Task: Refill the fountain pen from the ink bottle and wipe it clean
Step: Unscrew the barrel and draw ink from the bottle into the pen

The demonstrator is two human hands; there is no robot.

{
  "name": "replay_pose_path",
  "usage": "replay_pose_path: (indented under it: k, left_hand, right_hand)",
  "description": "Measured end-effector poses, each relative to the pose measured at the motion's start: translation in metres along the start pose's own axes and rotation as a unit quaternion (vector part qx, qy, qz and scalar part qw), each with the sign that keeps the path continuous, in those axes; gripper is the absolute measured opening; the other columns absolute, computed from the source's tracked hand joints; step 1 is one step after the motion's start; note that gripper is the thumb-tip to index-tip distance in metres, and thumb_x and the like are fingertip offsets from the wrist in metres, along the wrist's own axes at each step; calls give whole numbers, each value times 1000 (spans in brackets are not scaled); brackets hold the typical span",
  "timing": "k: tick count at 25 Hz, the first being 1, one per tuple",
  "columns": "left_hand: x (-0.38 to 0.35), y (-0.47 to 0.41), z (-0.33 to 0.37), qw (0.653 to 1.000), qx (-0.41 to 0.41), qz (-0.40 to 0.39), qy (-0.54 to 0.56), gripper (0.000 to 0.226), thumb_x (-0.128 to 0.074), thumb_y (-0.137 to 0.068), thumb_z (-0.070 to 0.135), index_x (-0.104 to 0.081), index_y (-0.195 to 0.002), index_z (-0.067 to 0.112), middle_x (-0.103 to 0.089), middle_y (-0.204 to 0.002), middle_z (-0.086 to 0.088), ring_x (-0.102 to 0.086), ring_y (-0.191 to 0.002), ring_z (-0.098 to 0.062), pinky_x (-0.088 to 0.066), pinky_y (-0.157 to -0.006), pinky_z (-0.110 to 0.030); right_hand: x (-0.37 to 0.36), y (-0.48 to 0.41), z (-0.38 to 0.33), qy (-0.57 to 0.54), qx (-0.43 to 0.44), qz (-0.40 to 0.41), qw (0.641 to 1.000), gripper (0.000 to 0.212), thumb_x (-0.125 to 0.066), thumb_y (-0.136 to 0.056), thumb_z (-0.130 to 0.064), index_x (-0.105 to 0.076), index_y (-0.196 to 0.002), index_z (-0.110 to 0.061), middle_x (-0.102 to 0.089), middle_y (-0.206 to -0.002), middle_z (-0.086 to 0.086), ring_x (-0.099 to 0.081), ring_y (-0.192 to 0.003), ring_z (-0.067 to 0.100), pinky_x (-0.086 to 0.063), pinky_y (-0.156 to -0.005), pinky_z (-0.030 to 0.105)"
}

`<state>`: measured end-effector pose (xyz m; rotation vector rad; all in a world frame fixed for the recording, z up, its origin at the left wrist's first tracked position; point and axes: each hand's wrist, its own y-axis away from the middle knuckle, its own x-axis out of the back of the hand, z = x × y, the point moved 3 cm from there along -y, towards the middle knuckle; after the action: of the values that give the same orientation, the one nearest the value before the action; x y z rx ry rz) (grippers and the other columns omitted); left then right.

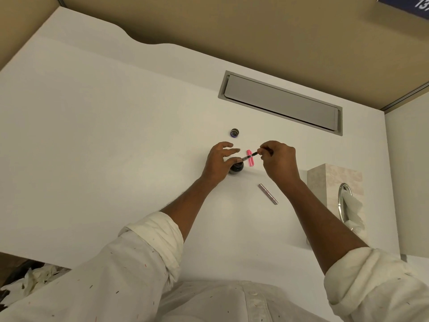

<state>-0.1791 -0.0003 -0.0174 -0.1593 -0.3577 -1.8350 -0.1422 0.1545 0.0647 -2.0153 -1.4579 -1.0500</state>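
Your left hand (220,162) grips the ink bottle (236,168), likely to steady it. Your right hand (278,159) pinches the fountain pen (246,157) by its back end, tip angled into the bottle between your hands, seemingly to draw ink.

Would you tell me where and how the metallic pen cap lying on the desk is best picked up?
Likely pinch the pen cap at its middle from straight above, thumb and finger on its two long sides: it is a slim tube lying flat and slanted, with bare desk either side.
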Motion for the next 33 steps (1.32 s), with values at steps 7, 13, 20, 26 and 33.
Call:
replay_pose_path:
  k: [7, 13, 20, 26, 33]
  left_hand:
    - [27, 24, -12, 975, 65, 211, 34, 18, -63, -83, 8, -69, -100, 4, -63, -111, -12, -57, -106, -20, -39, -88, -17]
    - [36, 51, -20, 925, 182, 320, 95, 16, -56, -86, 5, -70, -94, 4, -69, -101, -8, -62, -98, -20, -41, -80, -21]
    - [24, 65, -13, 905, 242, 320, 141, 17, -54, -87, 9, -70, -93, 7, -70, -100, -6, -60, -89, -16, -41, -77, -23]
    - [22, 72, -15, 900, 269, 313, 142, 16, -55, -87, 11, -69, -93, 7, -69, -97, -5, -60, -89, -18, -45, -80, -26]
    - [20, 80, -18, 893, 290, 310, 146, 17, -54, -87, 10, -69, -94, 7, -69, -100, -5, -58, -88, -15, -42, -78, -26]
  right_hand:
    - [3, 3, 7, -29, -11, 17, 999, 12, -57, -89, -4, -69, -90, -1, -71, -83, 12, -67, -76, 28, -52, -73, 30]
    - [3, 9, 24, -88, -71, 64, 992, 15, -55, -86, -3, -70, -87, -4, -74, -82, 9, -65, -67, 15, -48, -66, 17]
    - [-1, 20, 51, -258, -213, 91, 938, 18, -60, -84, -1, -67, -73, -13, -69, -68, 5, -65, -61, 16, -59, -75, 35]
    - [-9, 33, 62, -325, -264, 96, 903, 9, -59, -85, 0, -67, -81, -3, -66, -70, 10, -63, -59, 12, -58, -71, 28]
    - [-12, 41, 66, -389, -317, 108, 858, 16, -59, -84, 6, -66, -76, -5, -65, -71, 8, -64, -61, 12, -59, -67, 23]
